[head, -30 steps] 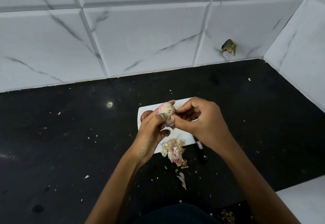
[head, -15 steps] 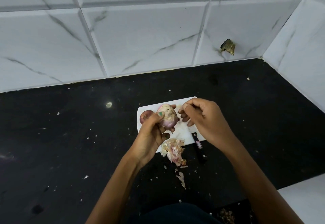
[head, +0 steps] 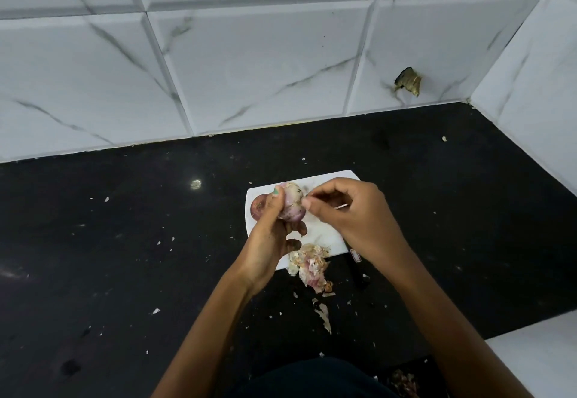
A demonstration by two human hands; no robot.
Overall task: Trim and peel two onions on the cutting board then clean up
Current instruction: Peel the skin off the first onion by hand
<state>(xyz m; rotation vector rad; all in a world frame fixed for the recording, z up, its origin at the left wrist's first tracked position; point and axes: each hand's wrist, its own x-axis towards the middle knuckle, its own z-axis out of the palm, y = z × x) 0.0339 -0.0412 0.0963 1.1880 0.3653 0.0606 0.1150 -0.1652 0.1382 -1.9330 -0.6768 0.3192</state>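
Pinkish onion (head: 292, 201) sits gripped in the left hand (head: 268, 238) above the cutting board (head: 321, 229), right hand (head: 352, 216) fingers pinching its skin.

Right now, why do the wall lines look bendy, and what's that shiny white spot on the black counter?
Head view: the wide-angle lens curves the tile joints; the spot looks like lamp glare on the glossy counter. The hands look fairly sharp.

Left hand (head: 268, 241) gripping onion (head: 292, 202) over cutting board (head: 321, 235), right hand (head: 349, 213) pinching its skin
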